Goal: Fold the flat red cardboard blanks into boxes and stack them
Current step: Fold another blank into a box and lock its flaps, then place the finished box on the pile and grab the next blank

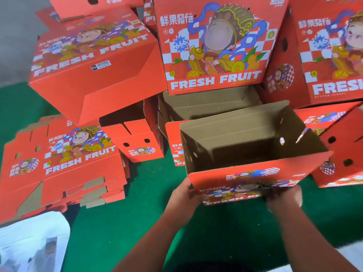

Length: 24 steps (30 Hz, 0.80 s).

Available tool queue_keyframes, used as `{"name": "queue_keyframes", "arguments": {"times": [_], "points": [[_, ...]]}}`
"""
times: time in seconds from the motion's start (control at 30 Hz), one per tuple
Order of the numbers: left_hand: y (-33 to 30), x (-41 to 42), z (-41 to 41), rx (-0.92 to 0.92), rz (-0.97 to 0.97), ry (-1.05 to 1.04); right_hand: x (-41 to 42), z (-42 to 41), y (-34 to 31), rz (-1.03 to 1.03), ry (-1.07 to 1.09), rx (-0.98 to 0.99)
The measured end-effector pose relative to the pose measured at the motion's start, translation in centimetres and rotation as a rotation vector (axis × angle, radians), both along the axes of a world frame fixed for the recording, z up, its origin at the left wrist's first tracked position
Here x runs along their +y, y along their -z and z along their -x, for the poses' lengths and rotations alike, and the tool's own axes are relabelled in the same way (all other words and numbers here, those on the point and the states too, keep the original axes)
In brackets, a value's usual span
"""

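Head view, both hands (233, 195) gripping open red box (245, 179), flat blanks (59, 163) left

We hold an open red box (253, 154), brown inside, with our left hand (183, 197) and right hand (282, 195) gripping its near wall from below. A stack of flat blanks (59, 165) lies at left on the green floor (153, 203); folded boxes (214, 44) are piled beyond.
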<state>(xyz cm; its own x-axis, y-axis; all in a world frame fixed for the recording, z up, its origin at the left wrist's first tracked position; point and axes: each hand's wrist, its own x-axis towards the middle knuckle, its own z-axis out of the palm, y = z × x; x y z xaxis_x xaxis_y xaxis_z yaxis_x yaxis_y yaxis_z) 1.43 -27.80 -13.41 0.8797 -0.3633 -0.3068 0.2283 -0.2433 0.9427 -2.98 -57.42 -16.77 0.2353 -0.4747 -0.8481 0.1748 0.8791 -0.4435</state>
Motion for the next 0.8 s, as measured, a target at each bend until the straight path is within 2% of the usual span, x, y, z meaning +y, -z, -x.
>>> {"name": "queue_keyframes", "arguments": {"times": [0.03, 0.1, 0.13, 0.23, 0.4, 0.47, 0.5, 0.57, 0.67, 0.7, 0.77, 0.8], "points": [[0.0, 0.4, 0.0, 0.002, -0.029, 0.011, 1.0, 0.1, 0.6, 0.059, -0.056, -0.018], [-0.1, 1.4, 0.0, -0.027, -0.112, 0.055, 2.8, 0.6, 0.1, 0.003, -0.144, -0.132], [-0.2, 1.9, 0.0, -0.065, -0.178, 0.09, 3.3, 0.7, -0.5, 0.007, -0.153, -0.103], [-0.6, 3.0, 0.3, -0.121, -0.329, 0.156, 3.3, 1.4, -0.7, -0.016, -0.082, -0.021], [-1.7, 2.3, 1.3, -0.12, -0.372, 0.249, 4.2, 3.8, -0.8, -0.028, 0.088, 0.06], [-2.4, 0.6, 1.9, -0.184, -0.44, 0.196, 3.4, 4.5, -1.0, 0.065, 0.053, 0.107], [-2.7, -0.9, 2.3, -0.199, -0.457, 0.125, 2.9, 4.4, -1.0, 0.046, 0.109, 0.045], [-3.5, -4.9, 3.0, -0.153, -0.4, 0.098, 3.5, 3.8, -1.3, 0.035, 0.127, 0.009], [-4.8, -10.8, 3.6, -0.014, -0.214, 0.473, 6.2, 2.0, -2.5, 0.099, -0.005, -0.11], [-5.4, -11.9, 3.5, -0.012, -0.197, 0.529, 7.0, 1.4, -2.5, 0.12, -0.065, -0.136], [-5.9, -12.5, 3.0, 0.014, -0.136, 0.421, 7.4, 1.0, -3.5, 0.09, -0.1, -0.103], [-5.8, -12.1, 2.8, 0.034, -0.095, 0.324, 7.0, 1.2, -3.8, -0.022, -0.075, -0.185]]}}
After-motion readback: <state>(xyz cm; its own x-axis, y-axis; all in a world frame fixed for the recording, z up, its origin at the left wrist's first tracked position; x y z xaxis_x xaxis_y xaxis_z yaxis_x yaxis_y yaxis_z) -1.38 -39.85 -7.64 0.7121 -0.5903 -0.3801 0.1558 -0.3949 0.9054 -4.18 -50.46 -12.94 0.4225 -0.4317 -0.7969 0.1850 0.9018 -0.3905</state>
